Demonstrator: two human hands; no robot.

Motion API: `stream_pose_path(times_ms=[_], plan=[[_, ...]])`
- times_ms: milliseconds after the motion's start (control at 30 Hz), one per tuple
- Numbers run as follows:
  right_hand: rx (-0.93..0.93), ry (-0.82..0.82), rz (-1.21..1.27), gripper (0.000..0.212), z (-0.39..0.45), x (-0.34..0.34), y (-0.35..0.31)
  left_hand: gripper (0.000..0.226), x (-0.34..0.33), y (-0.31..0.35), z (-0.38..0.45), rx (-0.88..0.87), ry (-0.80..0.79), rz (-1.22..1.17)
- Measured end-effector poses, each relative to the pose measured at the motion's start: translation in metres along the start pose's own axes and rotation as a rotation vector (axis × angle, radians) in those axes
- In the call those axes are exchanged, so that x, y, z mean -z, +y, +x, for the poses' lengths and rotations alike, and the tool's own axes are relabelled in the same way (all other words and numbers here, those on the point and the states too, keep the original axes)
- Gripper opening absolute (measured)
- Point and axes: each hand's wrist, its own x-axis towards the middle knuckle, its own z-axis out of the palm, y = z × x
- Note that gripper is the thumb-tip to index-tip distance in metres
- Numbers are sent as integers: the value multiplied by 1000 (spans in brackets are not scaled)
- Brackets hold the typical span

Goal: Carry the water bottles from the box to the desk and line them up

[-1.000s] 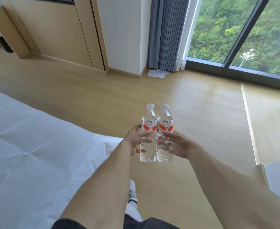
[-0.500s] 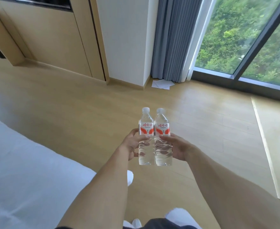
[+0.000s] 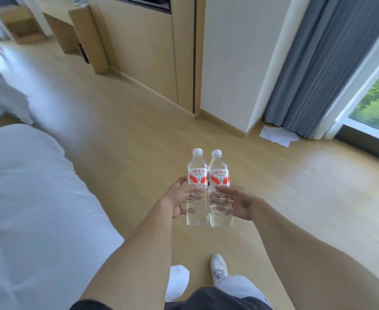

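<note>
floor [image 3: 121,121]: pale wood planks | bed [image 3: 27,198]: white bedding, left of floor | wall panels [image 3: 143,52]: light wood, beyond floor | white pillar [image 3: 235,59]: right of panels | grey curtain [image 3: 318,63]: beside pillar | window [image 3: 376,101]: daylight, greenery | papers [image 3: 278,135]: on floor under curtain
</note>
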Motion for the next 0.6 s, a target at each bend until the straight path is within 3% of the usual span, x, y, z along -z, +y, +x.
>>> stream_pose_path(times_ms=[200,367,600], plan=[[-51,-91,-134,66,66,16,-78,60,-9,50,47,-3,113,-107],[-98,-182,-185,52,120,12,-120,61,2,80,76,-21,180,-164],[-176,-271,-219,60,198,-22,-158,62,48,118,122,-5,249,-246]])
